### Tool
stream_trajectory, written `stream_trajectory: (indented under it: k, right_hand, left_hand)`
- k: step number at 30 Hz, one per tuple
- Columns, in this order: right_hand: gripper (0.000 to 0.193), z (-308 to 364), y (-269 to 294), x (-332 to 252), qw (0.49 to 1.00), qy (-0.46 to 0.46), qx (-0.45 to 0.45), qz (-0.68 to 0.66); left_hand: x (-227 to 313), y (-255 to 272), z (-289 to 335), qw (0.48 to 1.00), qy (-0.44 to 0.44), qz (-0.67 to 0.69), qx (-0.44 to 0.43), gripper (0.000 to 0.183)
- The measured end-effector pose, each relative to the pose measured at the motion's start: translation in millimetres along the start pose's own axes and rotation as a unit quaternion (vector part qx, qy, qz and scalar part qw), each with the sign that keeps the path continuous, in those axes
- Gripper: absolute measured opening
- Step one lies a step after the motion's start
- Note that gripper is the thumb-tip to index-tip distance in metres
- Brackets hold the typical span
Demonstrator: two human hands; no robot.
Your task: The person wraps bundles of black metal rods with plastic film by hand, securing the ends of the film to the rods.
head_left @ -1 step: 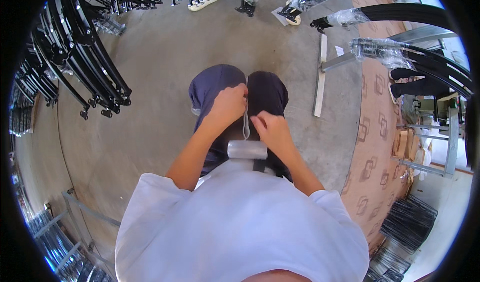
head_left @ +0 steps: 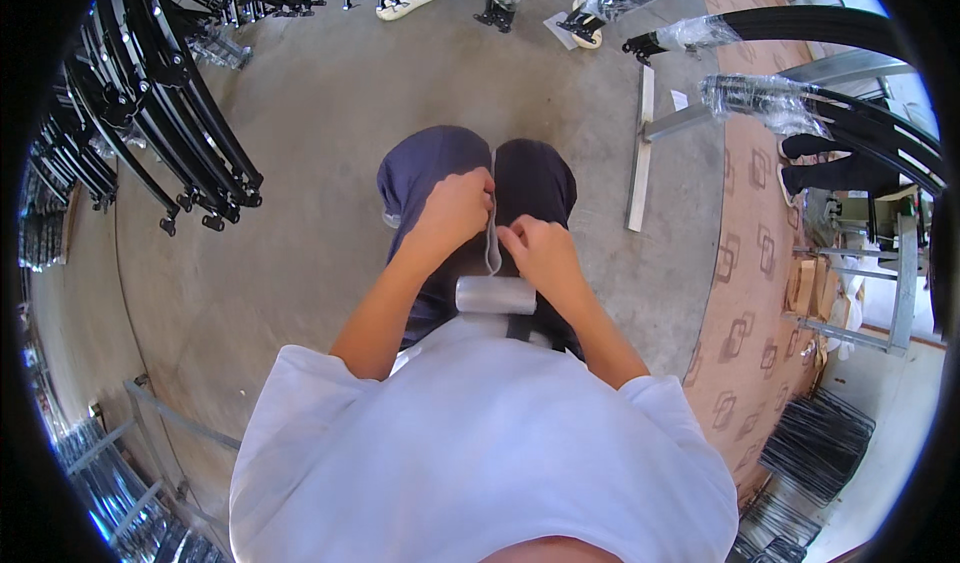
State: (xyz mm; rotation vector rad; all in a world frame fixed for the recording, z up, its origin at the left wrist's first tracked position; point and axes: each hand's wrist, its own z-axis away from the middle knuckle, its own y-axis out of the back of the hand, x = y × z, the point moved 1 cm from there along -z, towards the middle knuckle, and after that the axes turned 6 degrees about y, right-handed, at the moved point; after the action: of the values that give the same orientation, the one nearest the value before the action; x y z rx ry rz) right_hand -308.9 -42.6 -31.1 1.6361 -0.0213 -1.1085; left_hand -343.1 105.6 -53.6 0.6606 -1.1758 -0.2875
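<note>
I sit with my knees together in dark trousers [head_left: 440, 148]. My left hand [head_left: 462, 206] is closed around the upper part of a narrow pale grey strip [head_left: 493, 253], which hangs between my thighs with its lower end looped. Beside that strip, my right hand [head_left: 540, 251] is curled with thumb and fingertips pinched together; whether it grips the strip's edge I cannot make out. A roll of clear plastic film [head_left: 496, 295] lies across my lap, close to my waist and below both hands.
Bunches of black metal tubes [head_left: 165, 93] stand at the left. Film-wrapped black tubes [head_left: 770, 103] rest on a metal rack at the right, near a patterned pink-brown sheet [head_left: 745, 263]. A pale bar [head_left: 641, 153] lies on the floor. Other people's feet [head_left: 410, 3] show at the top.
My right hand has risen slightly, its fingertips closer to the strip. My left hand stays almost in place.
</note>
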Motion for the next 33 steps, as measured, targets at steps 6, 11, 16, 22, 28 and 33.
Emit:
stream_trajectory:
  k: [6, 11, 16, 22, 28, 33]
  right_hand:
    - [0.023, -17, -42, 14, 1.0, 0.02, -0.002, -0.023]
    - [0.02, -20, -38, 28, 0.993, 0.004, -0.018, -0.116]
    - [0.019, -24, -11, 35, 0.969, -0.072, 0.063, -0.229]
    - [0.021, -52, 71, -10, 0.962, -0.014, 0.117, -0.245]
    - [0.038, -50, 12, 4, 0.969, 0.076, -0.125, 0.198]
    - [0.015, -77, 50, 11, 0.993, 0.099, 0.025, -0.059]
  left_hand:
    - [1, 1, 25, 0.997, -0.026, 0.04, 0.066, 0.012]
    - [6, -20, 46, 0.994, -0.035, 0.0, 0.101, 0.021]
    - [18, -11, 48, 0.998, -0.03, -0.027, 0.05, 0.026]
    - [2, 18, 29, 0.989, -0.114, -0.046, -0.082, 0.022]
    - [1, 4, 30, 0.986, -0.091, -0.068, -0.126, 0.025]
    - [-3, -2, 34, 0.993, -0.064, -0.024, -0.099, 0.028]
